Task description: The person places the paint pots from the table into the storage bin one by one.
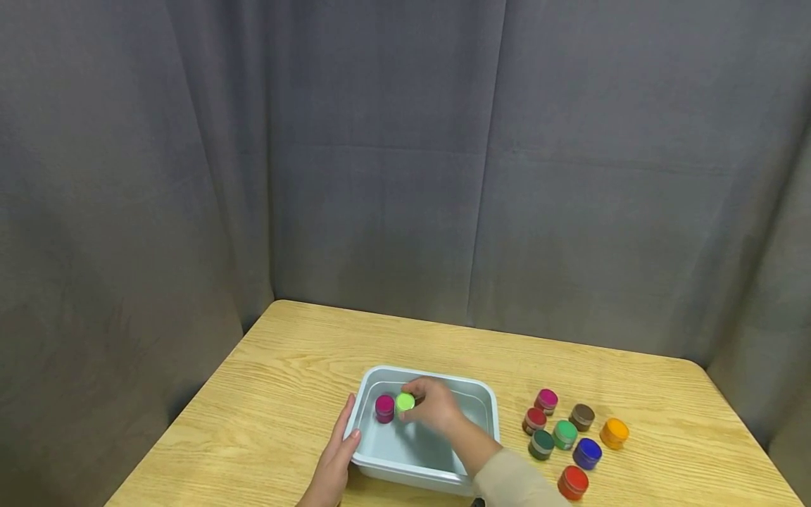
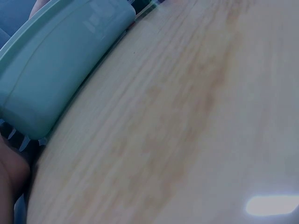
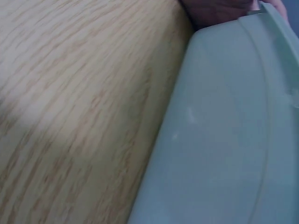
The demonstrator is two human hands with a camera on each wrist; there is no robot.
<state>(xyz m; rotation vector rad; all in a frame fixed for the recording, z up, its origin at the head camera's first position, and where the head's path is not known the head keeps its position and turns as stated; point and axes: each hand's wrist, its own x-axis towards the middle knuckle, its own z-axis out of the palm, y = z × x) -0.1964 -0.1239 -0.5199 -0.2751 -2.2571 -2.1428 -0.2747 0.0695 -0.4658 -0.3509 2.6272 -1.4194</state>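
Observation:
My right hand [image 1: 436, 407] reaches into a pale blue plastic tub [image 1: 405, 465] and pinches a small jar with a lime-green lid [image 1: 405, 402] between thumb and fingers. Just left of that jar, inside the tub, stands a jar with a magenta lid [image 1: 384, 408]. My left hand [image 1: 331, 461] holds the tub's left side, fingers along the outer wall and thumb at the rim. In the left wrist view, part of the left hand [image 2: 11, 175] shows below the tub's corner. The right wrist view has the tub's outer wall [image 3: 210, 130]; the lime-green jar is hidden there.
Right of the tub, several small jars stand loosely grouped on the wooden table [image 1: 298, 366], among them an orange one [image 1: 614, 433], a blue one [image 1: 587, 453] and a red one [image 1: 573, 482]. Grey curtains [image 1: 393, 176] hang behind the table and at its sides.

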